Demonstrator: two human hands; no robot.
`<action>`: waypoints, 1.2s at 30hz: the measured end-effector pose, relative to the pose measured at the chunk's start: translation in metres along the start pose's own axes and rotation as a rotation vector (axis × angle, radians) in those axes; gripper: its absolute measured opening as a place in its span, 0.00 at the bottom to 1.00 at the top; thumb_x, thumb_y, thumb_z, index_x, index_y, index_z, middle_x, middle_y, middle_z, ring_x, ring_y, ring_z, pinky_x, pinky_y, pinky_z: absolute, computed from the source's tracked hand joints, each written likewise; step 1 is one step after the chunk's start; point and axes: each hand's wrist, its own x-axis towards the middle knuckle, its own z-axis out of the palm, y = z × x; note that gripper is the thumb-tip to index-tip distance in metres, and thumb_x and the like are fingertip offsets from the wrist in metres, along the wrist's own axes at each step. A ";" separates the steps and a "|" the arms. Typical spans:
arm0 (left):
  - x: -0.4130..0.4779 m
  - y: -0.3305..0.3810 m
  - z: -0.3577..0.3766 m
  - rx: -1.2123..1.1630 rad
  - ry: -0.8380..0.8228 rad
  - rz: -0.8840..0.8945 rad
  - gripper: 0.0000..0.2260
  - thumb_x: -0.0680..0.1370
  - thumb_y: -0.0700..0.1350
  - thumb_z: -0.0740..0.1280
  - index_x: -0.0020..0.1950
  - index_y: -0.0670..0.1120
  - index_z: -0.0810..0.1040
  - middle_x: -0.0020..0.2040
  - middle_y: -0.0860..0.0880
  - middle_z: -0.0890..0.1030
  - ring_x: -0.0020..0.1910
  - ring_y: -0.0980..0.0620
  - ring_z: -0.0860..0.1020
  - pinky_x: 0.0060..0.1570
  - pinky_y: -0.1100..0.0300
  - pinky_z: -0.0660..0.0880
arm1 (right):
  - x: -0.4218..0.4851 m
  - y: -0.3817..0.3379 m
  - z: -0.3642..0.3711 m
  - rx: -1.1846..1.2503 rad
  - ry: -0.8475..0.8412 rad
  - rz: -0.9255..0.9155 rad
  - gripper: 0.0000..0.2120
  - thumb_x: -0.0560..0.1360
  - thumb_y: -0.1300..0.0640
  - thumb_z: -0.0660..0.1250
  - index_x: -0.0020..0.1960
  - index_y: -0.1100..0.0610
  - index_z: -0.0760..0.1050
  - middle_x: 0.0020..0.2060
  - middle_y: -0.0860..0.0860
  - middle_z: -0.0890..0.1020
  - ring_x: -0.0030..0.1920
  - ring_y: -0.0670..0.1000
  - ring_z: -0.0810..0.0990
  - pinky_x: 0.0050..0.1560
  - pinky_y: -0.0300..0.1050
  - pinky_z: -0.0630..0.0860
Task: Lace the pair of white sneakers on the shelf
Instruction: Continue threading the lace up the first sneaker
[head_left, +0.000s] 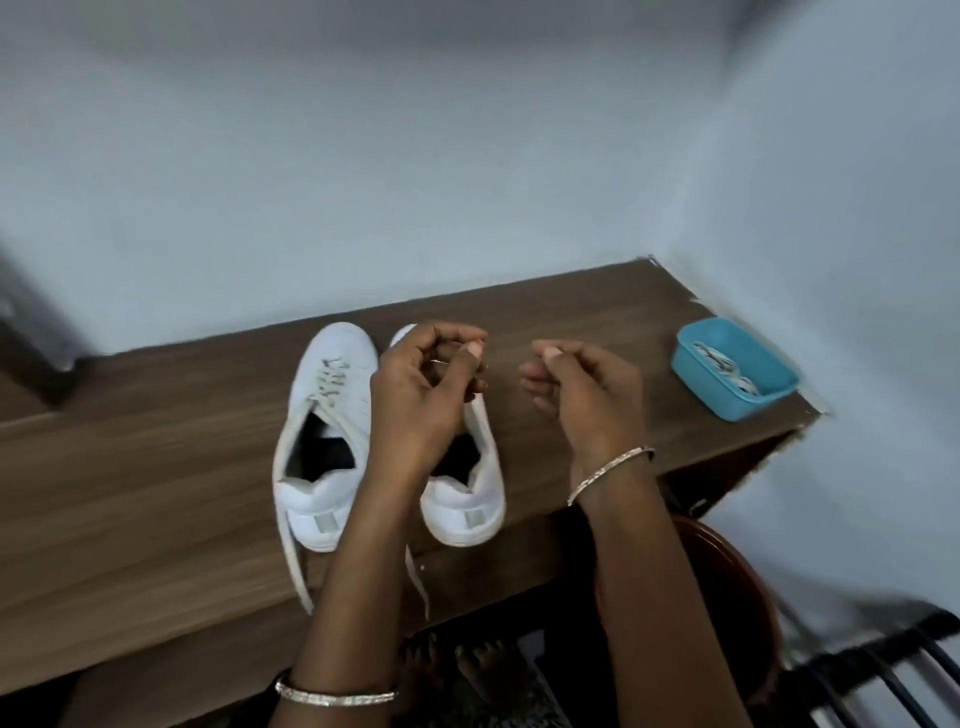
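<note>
Two white sneakers stand side by side on the brown wooden shelf (156, 467), heels toward me. The left sneaker (327, 415) is laced, and its lace ends (296, 561) trail over the front edge. My left hand (421, 395) hovers over the right sneaker (467, 499), covering its front, with the fingers pinched on a thin white lace. Another lace end (415, 577) hangs below that sneaker. My right hand (582, 395) is just right of the sneaker, above the shelf, thumb pressed to curled fingers; I see nothing in it.
A blue plastic tub (735, 369) with pale items inside sits at the shelf's right end, near the wall corner. A reddish-brown round container (737, 597) and a dark rack (883, 670) stand on the floor at lower right. My bare feet (467, 670) show under the shelf edge.
</note>
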 end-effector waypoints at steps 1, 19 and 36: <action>0.004 -0.001 -0.014 0.027 0.045 0.003 0.05 0.79 0.39 0.68 0.52 0.44 0.83 0.40 0.46 0.84 0.36 0.52 0.83 0.41 0.60 0.79 | -0.004 0.002 0.018 -0.009 -0.035 -0.029 0.08 0.78 0.64 0.67 0.43 0.57 0.82 0.32 0.53 0.84 0.33 0.47 0.83 0.37 0.38 0.78; 0.018 -0.060 -0.142 0.506 0.229 -0.141 0.06 0.78 0.44 0.69 0.48 0.54 0.84 0.40 0.55 0.82 0.40 0.55 0.81 0.43 0.53 0.79 | -0.021 0.059 0.150 -0.657 -0.392 -0.264 0.09 0.75 0.64 0.68 0.48 0.53 0.85 0.45 0.48 0.86 0.47 0.47 0.84 0.56 0.48 0.80; 0.028 -0.070 -0.135 0.750 0.120 0.001 0.05 0.81 0.37 0.60 0.48 0.44 0.73 0.50 0.45 0.75 0.47 0.46 0.73 0.47 0.51 0.70 | -0.015 0.062 0.158 -0.863 -0.412 -0.394 0.03 0.69 0.56 0.73 0.37 0.53 0.83 0.35 0.48 0.85 0.39 0.49 0.83 0.45 0.49 0.81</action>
